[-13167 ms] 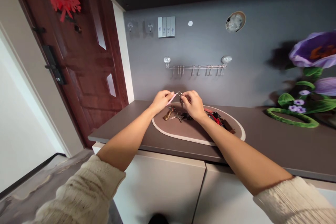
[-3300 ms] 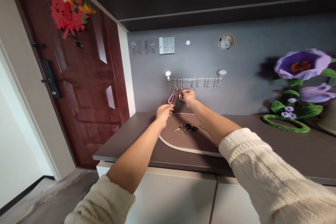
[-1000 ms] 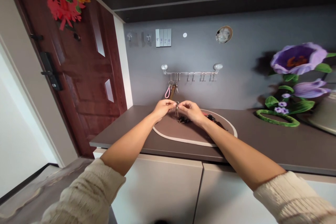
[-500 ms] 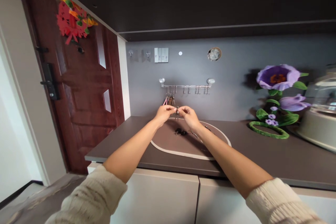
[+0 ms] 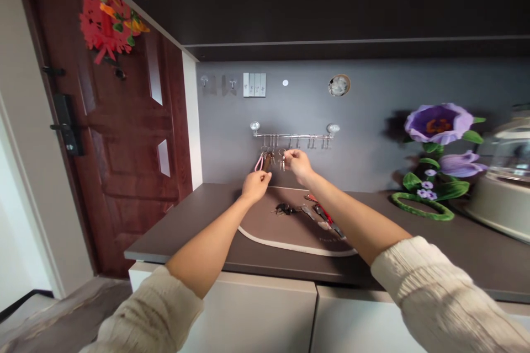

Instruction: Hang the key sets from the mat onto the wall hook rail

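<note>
Metal keys dangled from a thin round key ring (image 5: 282, 153) pinched between the thumb and fingertips of a person's right hand (image 5: 298, 166), raised just below a clear, glossy hook rail (image 5: 293, 136) on a smooth grey wall panel (image 5: 372, 116). Whether the ring touched a hook could not be told. The left hand (image 5: 255, 186) hung lower, its fingers curled inward and the thumb near the forefinger; whether it gripped anything could not be told. Just above it, at the rail's left end, hung a pink looped strap (image 5: 259, 163) and a flat brown fob (image 5: 267, 163) beside more keys (image 5: 272, 158). Below, a brown, pale-rimmed mat with a rounded edge (image 5: 265, 226) lay on the matte dark countertop (image 5: 186, 220), bearing a cluster of black-headed keys (image 5: 284, 209) and, nearer the right forearm, slim red-and-silver items (image 5: 325, 215). Chunky cream knit sleeves (image 5: 418, 265) were pushed up the forearms. To the right stood a soft, ruffled purple flower (image 5: 439, 123) above a fuzzy green ring base (image 5: 422, 213); to the left, a reddish-brown panelled door (image 5: 124, 160) with a black handle plate (image 5: 67, 124).
</note>
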Motion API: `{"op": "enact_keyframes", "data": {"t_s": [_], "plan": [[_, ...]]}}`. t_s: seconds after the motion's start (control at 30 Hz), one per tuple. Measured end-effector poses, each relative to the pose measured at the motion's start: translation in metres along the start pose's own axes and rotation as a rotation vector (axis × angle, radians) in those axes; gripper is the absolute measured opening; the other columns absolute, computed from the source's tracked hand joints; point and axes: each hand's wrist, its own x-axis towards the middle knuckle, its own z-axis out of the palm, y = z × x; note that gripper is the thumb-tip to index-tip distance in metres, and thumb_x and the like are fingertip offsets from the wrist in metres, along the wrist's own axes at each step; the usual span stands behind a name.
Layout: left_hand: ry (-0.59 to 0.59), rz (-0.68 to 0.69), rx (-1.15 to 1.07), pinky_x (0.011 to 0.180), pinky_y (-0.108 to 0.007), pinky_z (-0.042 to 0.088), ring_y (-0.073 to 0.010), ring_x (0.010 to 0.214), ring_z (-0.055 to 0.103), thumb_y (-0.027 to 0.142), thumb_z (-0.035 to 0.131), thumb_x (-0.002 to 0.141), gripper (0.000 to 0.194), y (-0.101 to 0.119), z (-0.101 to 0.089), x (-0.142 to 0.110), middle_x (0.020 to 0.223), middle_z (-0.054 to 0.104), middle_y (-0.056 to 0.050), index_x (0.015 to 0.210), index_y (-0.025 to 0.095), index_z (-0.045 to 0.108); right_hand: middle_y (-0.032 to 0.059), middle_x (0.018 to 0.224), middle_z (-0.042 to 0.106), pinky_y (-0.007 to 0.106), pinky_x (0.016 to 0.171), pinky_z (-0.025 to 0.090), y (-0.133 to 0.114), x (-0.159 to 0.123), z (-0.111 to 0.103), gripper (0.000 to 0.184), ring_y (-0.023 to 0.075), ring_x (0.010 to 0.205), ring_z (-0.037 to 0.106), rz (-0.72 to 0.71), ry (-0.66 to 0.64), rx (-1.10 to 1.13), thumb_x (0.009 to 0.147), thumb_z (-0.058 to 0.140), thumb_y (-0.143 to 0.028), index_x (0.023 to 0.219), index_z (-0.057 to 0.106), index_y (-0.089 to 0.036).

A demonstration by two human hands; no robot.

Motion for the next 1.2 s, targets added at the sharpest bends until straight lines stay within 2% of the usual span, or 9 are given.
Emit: {"op": "enact_keyframes", "data": {"t_s": [0.17,0.47,0.63,0.93,1.2], "plan": [[-0.018,0.097,0.226,0.058,-0.024,0.031,-0.0140,0.063,0.052,0.037,0.036,0.082,0.035,0.000,-0.003,-0.002,0.070,0.063,-0.005,0.071,0.017,0.063,-0.0027,0.058,0.050,0.022,0.055,0.049,-0.002,0.018,0.007,0.011,0.0064,0.051,0.051,0.069,0.069,0.065,0.079,0.044,-0.011,0.070,0.046,-0.016],[-0.044,0.056,0.360,0.065,-0.026,0.035,-0.0177,0.074,0.056,0.035,0.034,0.084,0.036,-0.002,-0.005,0.000,0.080,0.064,-0.010,0.076,0.018,0.064,-0.0021,0.052,0.051,0.020,0.050,0.049,-0.006,0.035,0.034,0.018,0.0050,0.046,0.049,0.205,0.123,0.162,0.081,0.043,-0.008,0.065,0.048,-0.015],[-0.041,0.064,0.416,0.063,-0.026,0.036,-0.0183,0.075,0.057,0.035,0.032,0.084,0.038,-0.001,-0.006,-0.001,0.082,0.065,-0.010,0.077,0.018,0.065,-0.0032,0.050,0.049,0.020,0.049,0.050,-0.001,0.043,0.044,0.016,0.0048,0.045,0.048,0.276,0.175,0.203,0.081,0.046,-0.008,0.066,0.048,-0.014],[-0.042,0.080,0.423,0.064,-0.027,0.037,-0.0202,0.077,0.058,0.034,0.032,0.084,0.038,-0.001,-0.006,0.000,0.084,0.065,-0.012,0.080,0.017,0.065,-0.0041,0.048,0.047,0.020,0.047,0.050,0.005,0.050,0.048,0.016,0.0050,0.043,0.047,0.320,0.257,0.241,0.080,0.042,-0.004,0.070,0.048,-0.015],[-0.054,0.074,0.450,0.067,-0.027,0.039,-0.0201,0.079,0.059,0.034,0.031,0.085,0.038,0.000,-0.007,0.000,0.086,0.065,-0.011,0.082,0.017,0.065,-0.0047,0.046,0.046,0.018,0.046,0.050,0.013,0.051,0.044,0.012,0.0042,0.042,0.047,0.303,0.230,0.183,0.081,0.046,-0.010,0.070,0.049,-0.014]]}}
